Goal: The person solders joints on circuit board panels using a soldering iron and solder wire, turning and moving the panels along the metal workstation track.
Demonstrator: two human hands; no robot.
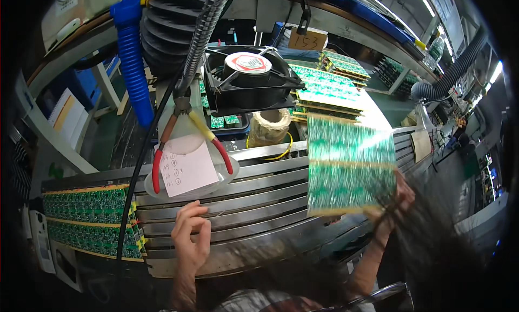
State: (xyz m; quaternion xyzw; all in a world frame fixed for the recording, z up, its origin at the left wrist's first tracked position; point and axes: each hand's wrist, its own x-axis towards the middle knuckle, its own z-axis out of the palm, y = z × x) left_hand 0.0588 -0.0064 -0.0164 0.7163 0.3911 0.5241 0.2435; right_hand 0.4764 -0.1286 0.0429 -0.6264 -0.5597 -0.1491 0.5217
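The green circuit-board panel point(351, 144) is up in front of the right hand point(403, 193), over the right part of the slatted metal bench point(265, 190). Of the 2 hands, the right grips it by its lower right edge; the left hand point(192, 233) is half curled, with nothing visible in its fingers. The panel looks thin, light and stiff, though probably brittle where the pale strip parts its 2 green bands. Its small components, blurred here, seem fragile, so the bare pale borders look the safest hold, ideally from 2 opposite edges.
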